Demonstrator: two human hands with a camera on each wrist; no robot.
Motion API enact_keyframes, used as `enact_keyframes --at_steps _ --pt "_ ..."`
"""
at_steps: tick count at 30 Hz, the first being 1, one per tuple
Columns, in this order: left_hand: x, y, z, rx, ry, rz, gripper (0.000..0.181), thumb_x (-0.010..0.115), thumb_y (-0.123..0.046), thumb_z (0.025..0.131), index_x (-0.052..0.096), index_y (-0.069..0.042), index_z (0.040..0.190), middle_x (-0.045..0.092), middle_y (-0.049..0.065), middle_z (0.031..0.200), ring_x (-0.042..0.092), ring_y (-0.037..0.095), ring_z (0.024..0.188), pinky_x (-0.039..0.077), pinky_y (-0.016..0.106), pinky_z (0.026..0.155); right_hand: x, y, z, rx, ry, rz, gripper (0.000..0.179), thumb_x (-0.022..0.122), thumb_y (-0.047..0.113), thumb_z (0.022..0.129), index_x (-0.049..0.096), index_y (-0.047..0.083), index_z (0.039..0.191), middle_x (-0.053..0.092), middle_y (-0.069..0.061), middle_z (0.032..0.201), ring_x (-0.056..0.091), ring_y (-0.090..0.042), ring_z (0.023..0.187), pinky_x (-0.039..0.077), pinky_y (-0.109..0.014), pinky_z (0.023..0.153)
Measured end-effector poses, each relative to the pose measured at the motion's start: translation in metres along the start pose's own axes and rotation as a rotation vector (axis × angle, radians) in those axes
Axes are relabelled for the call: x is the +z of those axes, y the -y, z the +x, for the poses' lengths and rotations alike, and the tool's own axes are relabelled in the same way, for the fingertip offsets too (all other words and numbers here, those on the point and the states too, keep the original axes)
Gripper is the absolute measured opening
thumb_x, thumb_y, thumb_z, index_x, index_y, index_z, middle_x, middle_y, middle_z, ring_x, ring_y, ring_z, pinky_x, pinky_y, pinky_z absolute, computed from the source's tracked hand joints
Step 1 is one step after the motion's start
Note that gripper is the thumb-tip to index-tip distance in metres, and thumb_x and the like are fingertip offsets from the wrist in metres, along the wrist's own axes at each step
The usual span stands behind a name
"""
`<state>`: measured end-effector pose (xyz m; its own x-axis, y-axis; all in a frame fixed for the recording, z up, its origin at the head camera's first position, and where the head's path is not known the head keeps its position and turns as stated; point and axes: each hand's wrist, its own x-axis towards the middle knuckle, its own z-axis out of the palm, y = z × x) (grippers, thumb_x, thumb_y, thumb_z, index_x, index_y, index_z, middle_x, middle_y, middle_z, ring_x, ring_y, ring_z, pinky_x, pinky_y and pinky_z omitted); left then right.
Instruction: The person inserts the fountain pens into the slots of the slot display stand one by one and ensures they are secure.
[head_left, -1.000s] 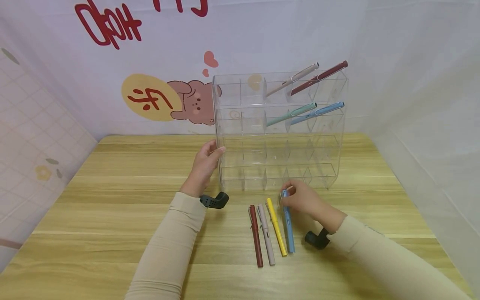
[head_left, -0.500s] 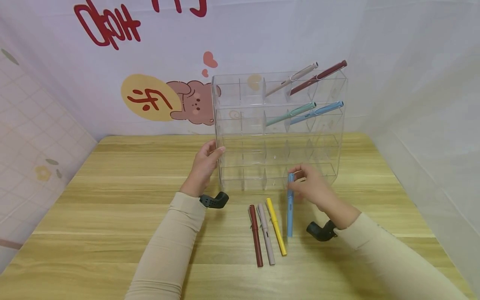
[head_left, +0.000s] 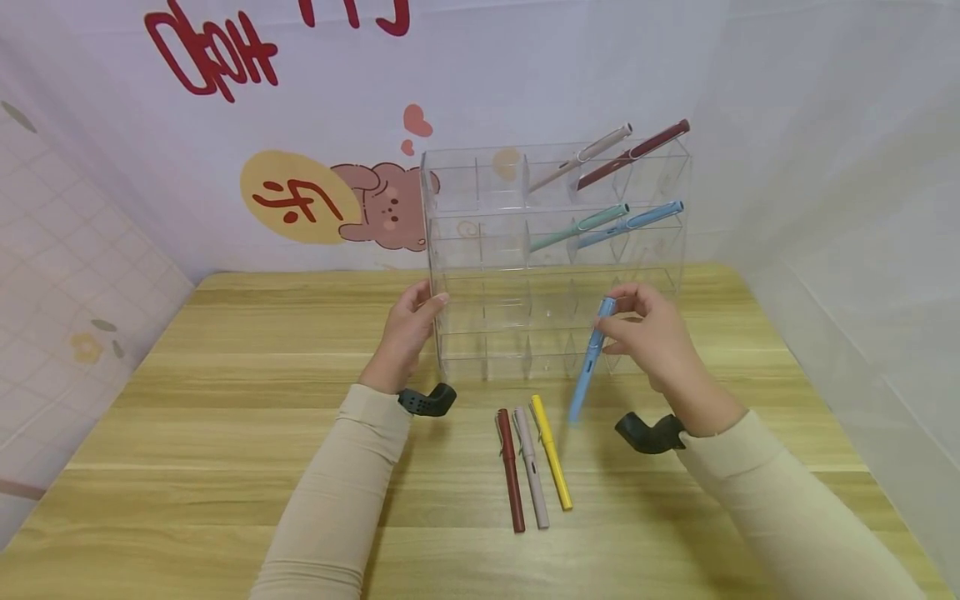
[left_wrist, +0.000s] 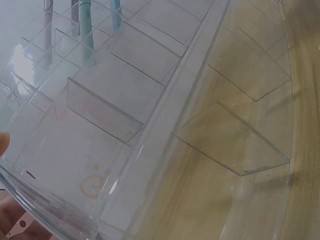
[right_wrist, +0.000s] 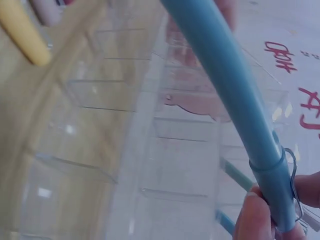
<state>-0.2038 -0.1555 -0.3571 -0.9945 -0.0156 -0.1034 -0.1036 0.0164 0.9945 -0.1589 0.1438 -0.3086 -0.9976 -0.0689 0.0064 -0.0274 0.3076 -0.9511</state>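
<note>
Wooden tabletop (head_left: 202, 433); right grip (head_left: 651, 332) pinches a blue pen (head_left: 589, 367).

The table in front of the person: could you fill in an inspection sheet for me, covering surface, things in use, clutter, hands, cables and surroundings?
Surface: wood-grain table.
Job's things: clear rack upright on the table, holding a pale pen, upper red pen, green pen and racked blue pen; lower red pen, grey pen and yellow pen lying side by side in front.
Clutter: nothing seen.
Hands: left hand grips the rack's left side; right hand pinches the held blue pen, apparently lifted off the table.
Cables: nothing seen.
Surroundings: white backdrop with red lettering and a cartoon bear.
</note>
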Motion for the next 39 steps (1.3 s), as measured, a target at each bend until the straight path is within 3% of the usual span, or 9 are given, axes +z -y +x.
enact_keyframes --at_steps 5,12,26,39 --pt "-0.001 0.001 -0.002 -0.002 0.000 -0.001 0.051 0.056 -0.028 0.098 0.041 -0.011 0.144 0.044 0.007 0.143 0.042 0.023 0.130 0.034 0.047 0.108 -0.001 0.009 0.000 -0.021 -0.092 0.078 0.038 0.061 0.005 0.090 0.044 -0.004 0.123 0.050 -0.007 0.103 0.064 -0.001 0.080 0.057 -0.026 0.067" --pt "-0.003 0.003 -0.003 0.001 0.004 -0.002 0.051 0.055 -0.027 0.098 0.041 -0.011 0.144 0.043 0.007 0.144 0.041 0.023 0.132 0.033 0.047 0.109 0.001 0.020 -0.001 -0.032 -0.173 0.228 0.026 0.064 0.003 0.089 0.050 0.013 0.109 0.049 -0.005 0.102 0.064 -0.004 0.078 0.056 -0.023 0.065" --pt "-0.006 0.005 -0.007 0.004 0.022 0.005 0.051 0.055 -0.029 0.098 0.041 -0.011 0.143 0.044 0.007 0.142 0.042 0.023 0.129 0.034 0.046 0.108 0.008 0.026 0.007 -0.106 -0.410 0.513 0.033 0.065 -0.006 0.085 0.052 0.011 0.111 0.051 -0.006 0.103 0.060 -0.012 0.077 0.056 -0.024 0.060" --pt "-0.009 0.007 -0.011 0.017 0.034 0.002 0.050 0.055 -0.028 0.098 0.042 -0.011 0.144 0.045 0.007 0.142 0.042 0.023 0.130 0.034 0.047 0.109 0.014 0.027 0.010 -0.165 -0.569 0.621 0.032 0.067 -0.005 0.085 0.050 0.010 0.108 0.045 -0.006 0.102 0.056 -0.014 0.071 0.056 -0.025 0.059"
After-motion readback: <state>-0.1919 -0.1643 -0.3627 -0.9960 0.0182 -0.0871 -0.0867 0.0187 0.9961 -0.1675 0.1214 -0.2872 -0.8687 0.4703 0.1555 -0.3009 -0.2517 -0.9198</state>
